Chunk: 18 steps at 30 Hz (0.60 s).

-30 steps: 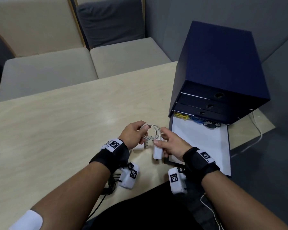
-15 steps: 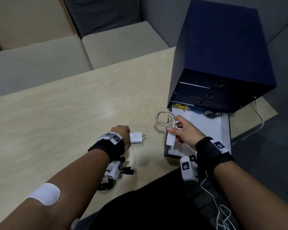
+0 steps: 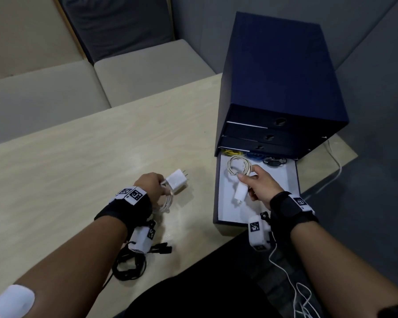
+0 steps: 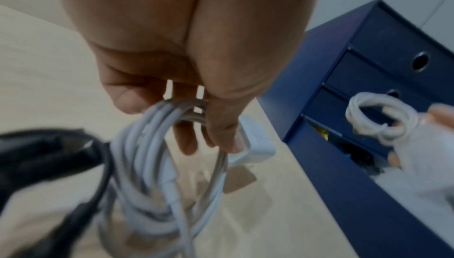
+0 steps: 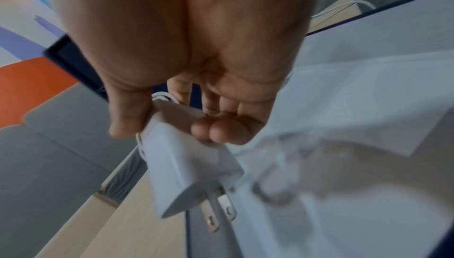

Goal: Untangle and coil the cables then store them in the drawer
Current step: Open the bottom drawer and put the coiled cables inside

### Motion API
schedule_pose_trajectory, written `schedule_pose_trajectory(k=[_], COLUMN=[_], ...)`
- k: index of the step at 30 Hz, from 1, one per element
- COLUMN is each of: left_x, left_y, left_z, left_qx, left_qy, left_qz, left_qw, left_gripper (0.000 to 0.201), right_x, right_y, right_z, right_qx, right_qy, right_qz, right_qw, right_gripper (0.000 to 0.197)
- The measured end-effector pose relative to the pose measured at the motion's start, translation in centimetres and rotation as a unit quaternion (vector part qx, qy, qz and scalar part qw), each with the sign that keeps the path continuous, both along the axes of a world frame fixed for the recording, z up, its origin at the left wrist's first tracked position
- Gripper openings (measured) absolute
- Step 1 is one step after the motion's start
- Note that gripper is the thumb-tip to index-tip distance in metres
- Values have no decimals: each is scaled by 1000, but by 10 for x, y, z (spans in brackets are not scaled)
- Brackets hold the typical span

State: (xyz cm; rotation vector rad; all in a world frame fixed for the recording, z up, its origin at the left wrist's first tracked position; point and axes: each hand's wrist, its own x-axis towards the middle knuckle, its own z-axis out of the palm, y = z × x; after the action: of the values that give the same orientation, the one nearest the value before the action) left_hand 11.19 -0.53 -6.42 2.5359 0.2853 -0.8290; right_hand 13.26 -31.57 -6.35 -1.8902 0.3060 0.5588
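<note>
One white coil per hand.
Right hand [image 3: 260, 185] is pinching a charger coil [image 3: 239, 166] over the open drawer [image 3: 225, 203]; left hand [image 3: 148, 184], at its 9 o'clock, is gripping a second coil [image 4: 152, 136] above the table [image 3: 78, 168]; black cable [image 3: 162, 250] is lying by the near edge.

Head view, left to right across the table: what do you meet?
Black cable bundle → left hand → white charger → right hand, gripping a coiled white cable over the open drawer → loose white cable at far right.
</note>
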Motion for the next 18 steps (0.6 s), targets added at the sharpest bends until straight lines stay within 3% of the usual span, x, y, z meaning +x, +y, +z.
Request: schedule_pose_trajectory(k=[8, 13, 16, 18], left_x=[13, 16, 16, 16], left_y=[-30, -45, -50, -54], left_z=[36, 38, 33, 32], left_qx=[-200, -237, -239, -241], left_qy=[-91, -90, -85, -85], left_qz=[121, 144, 158, 163], left_qw=[968, 957, 954, 953], left_gripper=[9, 13, 18, 18], right_x=[47, 67, 72, 73], right_y=[10, 18, 15, 14], right_z=[-28, -41, -47, -49], right_qx=[-75, -50, -73, -136], right_qy=[75, 97, 106, 88], right_qz=[36, 23, 30, 56], right_qw=[994, 994, 991, 985], right_gripper=[34, 22, 35, 41])
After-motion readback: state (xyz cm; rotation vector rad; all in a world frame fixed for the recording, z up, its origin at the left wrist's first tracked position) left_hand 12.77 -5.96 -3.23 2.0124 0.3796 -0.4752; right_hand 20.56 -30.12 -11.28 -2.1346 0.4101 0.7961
